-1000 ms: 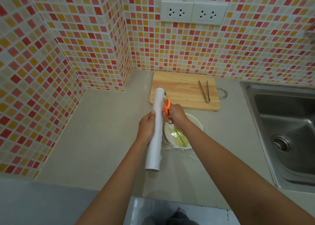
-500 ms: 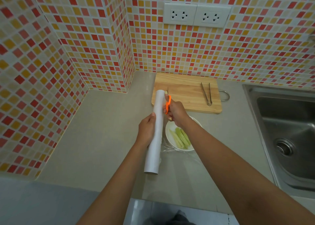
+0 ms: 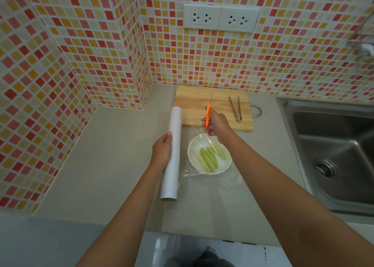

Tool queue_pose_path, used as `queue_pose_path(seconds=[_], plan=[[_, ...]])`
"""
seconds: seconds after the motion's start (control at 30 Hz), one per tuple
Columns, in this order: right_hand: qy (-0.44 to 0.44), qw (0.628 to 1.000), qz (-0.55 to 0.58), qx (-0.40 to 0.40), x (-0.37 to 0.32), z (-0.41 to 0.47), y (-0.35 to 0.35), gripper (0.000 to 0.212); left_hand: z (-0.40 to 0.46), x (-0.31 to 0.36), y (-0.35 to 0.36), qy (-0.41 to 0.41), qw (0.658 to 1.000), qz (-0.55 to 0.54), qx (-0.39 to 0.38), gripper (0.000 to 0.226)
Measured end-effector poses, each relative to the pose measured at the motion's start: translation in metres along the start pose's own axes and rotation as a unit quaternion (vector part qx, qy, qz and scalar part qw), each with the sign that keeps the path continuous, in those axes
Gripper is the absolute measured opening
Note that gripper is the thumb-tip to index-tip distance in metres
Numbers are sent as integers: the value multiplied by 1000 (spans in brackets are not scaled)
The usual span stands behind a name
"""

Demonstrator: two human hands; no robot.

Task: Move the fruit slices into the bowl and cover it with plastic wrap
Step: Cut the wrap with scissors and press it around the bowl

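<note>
Wrap roll and cutter held above the bowl of fruit slices

The left hand (image 3: 162, 151) grips the plastic wrap roll (image 3: 172, 155); the right hand (image 3: 217, 125) holds an orange-handled blade (image 3: 207, 115), possibly scissors. The fruit slices (image 3: 209, 158) lie in the white bowl (image 3: 194, 145) on the counter (image 3: 111, 165), under a loose film sheet (image 3: 222, 177).

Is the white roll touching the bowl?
Apart. The head view shows grey counter between the roll, held in the left hand, and the bowl.

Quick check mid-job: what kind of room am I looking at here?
Most likely a home kitchen: a steel sink set in the counter, a mosaic-tiled wall with sockets, and a wooden cutting board.
</note>
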State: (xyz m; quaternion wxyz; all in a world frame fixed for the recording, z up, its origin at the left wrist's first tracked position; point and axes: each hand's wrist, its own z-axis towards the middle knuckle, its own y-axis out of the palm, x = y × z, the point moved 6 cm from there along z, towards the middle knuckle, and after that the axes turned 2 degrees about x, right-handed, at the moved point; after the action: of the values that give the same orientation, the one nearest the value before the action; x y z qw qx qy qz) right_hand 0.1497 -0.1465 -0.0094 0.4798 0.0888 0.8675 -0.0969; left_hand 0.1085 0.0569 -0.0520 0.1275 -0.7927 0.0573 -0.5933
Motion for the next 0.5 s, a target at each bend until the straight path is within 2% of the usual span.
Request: queue_pose_path(seconds=[0.13,0.3,0.5], plan=[[-65,992,-81,66,-2,-4,-37,43,1,-3,1,11,999,32,3,36],[-156,945,-225,182,12,-24,-90,45,-7,-4,6,60,987,148,14,46],[-99,905,-325,256,85,-62,-138,40,-17,-17,3,70,965,251,40,47]])
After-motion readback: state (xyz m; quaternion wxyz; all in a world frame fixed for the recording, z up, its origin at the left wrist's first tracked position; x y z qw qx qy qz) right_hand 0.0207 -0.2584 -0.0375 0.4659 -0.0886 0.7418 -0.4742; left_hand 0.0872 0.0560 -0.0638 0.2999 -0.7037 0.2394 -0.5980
